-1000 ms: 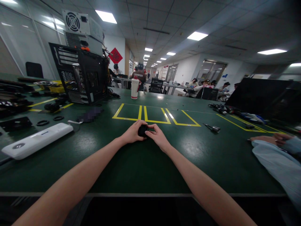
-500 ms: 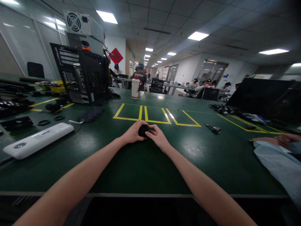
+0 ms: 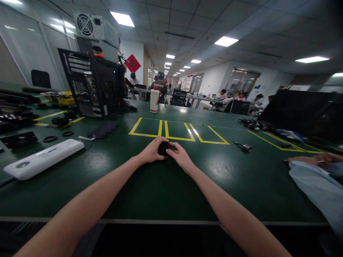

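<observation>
Between my two hands, low over the green table (image 3: 160,185), is a small round black part (image 3: 163,148) whose exact kind I cannot make out. My left hand (image 3: 152,150) curls around its left side, thumb near me and fingers beyond it. From the right, my right hand (image 3: 179,154) pinches its edge with thumb and fingertips. The fingers cover much of its rim. Just past my hands, yellow tape outlines (image 3: 180,138) mark the tabletop.
A white power strip (image 3: 45,159) and black rings (image 3: 50,139) lie left. Behind them stands an open computer case (image 3: 93,85). A white bottle (image 3: 154,101) stands far off. Right are a metal-ended tool (image 3: 244,146), a dark panel (image 3: 302,110) and another person's sleeve (image 3: 311,178).
My hands and the black part stay nearly in place, with only slight finger movement. At the right, the other person's hands have shifted a little.
</observation>
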Available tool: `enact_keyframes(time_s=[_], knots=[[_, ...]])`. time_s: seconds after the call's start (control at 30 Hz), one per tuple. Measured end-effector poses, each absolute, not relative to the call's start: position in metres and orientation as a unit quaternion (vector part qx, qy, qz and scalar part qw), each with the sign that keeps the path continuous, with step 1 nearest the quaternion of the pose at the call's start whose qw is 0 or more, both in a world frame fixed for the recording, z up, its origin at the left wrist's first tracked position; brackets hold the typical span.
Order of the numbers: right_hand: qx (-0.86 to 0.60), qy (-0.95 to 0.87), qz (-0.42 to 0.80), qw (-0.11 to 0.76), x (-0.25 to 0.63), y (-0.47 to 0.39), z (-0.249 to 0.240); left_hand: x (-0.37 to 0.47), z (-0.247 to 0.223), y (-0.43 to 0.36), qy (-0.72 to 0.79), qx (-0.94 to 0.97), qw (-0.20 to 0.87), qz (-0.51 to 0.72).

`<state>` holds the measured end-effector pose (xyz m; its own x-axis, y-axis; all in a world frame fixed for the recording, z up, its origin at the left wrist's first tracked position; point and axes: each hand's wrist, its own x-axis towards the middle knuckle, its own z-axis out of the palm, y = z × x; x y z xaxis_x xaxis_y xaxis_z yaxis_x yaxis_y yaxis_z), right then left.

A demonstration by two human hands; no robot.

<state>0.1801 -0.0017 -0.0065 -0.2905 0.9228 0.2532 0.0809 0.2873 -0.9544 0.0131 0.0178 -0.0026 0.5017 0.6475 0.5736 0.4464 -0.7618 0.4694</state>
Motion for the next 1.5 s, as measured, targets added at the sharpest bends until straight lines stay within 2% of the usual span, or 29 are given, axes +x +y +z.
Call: enact_keyframes(time_s=[1.5], knots=[[-0.347, -0.667, 0.473, 0.459, 0.1834, -0.0038, -0.0054, 0.0136, -0.0024, 0.0193, 0.313, 0.858, 0.131, 0.386]])
